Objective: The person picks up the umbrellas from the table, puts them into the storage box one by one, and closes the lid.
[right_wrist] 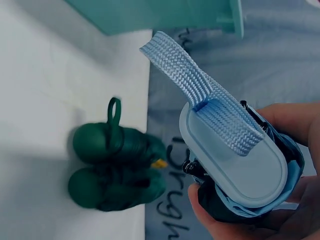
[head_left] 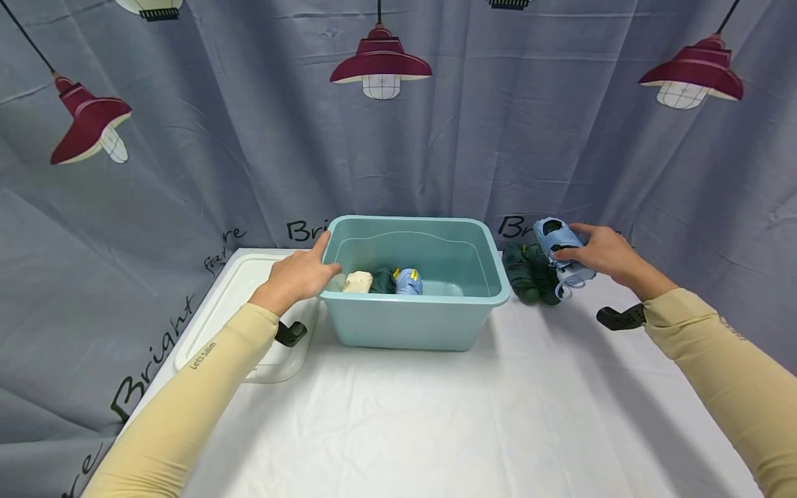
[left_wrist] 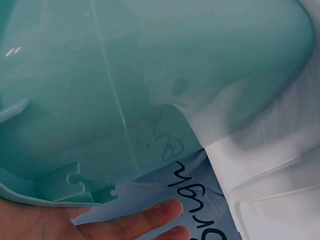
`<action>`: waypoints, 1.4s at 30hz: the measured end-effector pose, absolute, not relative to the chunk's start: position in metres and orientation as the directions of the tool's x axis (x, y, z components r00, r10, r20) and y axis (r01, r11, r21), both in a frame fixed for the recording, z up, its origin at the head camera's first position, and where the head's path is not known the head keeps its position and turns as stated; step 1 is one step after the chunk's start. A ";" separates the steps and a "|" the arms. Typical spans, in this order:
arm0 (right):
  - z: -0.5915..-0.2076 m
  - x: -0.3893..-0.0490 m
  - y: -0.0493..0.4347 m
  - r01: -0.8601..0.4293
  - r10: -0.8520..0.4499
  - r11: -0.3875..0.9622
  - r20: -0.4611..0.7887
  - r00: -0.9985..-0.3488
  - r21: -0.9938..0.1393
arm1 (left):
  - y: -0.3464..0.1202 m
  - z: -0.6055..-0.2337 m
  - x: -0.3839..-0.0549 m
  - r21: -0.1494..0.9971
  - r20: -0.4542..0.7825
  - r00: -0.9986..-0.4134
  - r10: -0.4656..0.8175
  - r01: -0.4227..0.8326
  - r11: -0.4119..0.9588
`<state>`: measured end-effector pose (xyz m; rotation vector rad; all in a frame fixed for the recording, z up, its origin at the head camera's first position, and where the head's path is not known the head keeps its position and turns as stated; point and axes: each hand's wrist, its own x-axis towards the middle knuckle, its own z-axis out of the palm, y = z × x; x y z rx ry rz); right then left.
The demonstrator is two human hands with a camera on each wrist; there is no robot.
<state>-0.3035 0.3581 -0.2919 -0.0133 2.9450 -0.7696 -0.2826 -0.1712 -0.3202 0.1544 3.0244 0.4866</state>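
- Your right hand is gripping a light-blue folded umbrella, thumb and fingers closing round its sides, beside the right end of the bin
- Its woven strap is hanging loose from the flat oval handle end
- Two dark green folded umbrellas are lying side by side on the worktop, just right of the bin
- Your left hand is resting at the bin's left rim, fingers stretching out straight (thumb lying over the edge), well apart from your right
- Inside, a cream bundle, a dark green one and a blue one are sitting in a row
- A white lid is lying left of the bin, partly behind your left arm
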 end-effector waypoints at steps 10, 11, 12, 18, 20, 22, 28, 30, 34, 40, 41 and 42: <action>-0.271 -0.294 0.330 -0.044 -0.089 0.893 -0.080 -0.993 -0.447 | -0.172 -0.321 -0.283 0.315 -0.057 -0.993 0.108 0.085 0.945; -0.268 -0.293 0.328 -0.046 -0.091 0.894 -0.081 -0.993 -0.446 | -0.172 -0.321 -0.283 0.316 -0.055 -0.993 0.109 0.086 0.945; -0.266 -0.292 0.325 -0.051 -0.095 0.896 -0.078 -0.992 -0.442 | -0.172 -0.321 -0.283 0.316 -0.053 -0.992 0.110 0.088 0.945; -0.252 -0.285 0.308 -0.075 -0.111 0.906 -0.064 -0.992 -0.415 | -0.171 -0.321 -0.283 0.312 -0.058 -0.992 0.111 0.088 0.946; -0.248 -0.283 0.302 -0.084 -0.119 0.909 -0.060 -0.991 -0.409 | -0.172 -0.321 -0.283 0.311 -0.059 -0.992 0.109 0.085 0.947; -0.244 -0.281 0.296 -0.094 -0.129 0.911 -0.060 -0.990 -0.403 | -0.172 -0.321 -0.284 0.312 -0.060 -0.992 0.107 0.084 0.946; -0.234 -0.276 0.279 -0.106 -0.153 0.912 -0.089 -0.984 -0.397 | -0.172 -0.321 -0.284 0.311 -0.062 -0.992 0.110 0.086 0.946; -0.231 -0.276 0.273 -0.112 -0.162 0.912 -0.096 -0.982 -0.395 | -0.172 -0.320 -0.284 0.310 -0.062 -0.992 0.111 0.087 0.947; -0.225 -0.277 0.260 -0.116 -0.172 0.914 -0.112 -0.979 -0.388 | -0.171 -0.318 -0.284 0.307 -0.068 -0.991 0.112 0.087 0.948; -0.215 -0.281 0.241 -0.146 -0.213 0.921 -0.150 -0.966 -0.361 | -0.171 -0.319 -0.283 0.306 -0.069 -0.991 0.110 0.084 0.948; -0.214 -0.283 0.237 -0.155 -0.224 0.920 -0.159 -0.961 -0.360 | -0.171 -0.319 -0.283 0.308 -0.067 -0.992 0.110 0.085 0.948; -0.214 -0.284 0.234 -0.163 -0.235 0.920 -0.169 -0.957 -0.355 | -0.171 -0.319 -0.284 0.308 -0.067 -0.992 0.111 0.085 0.947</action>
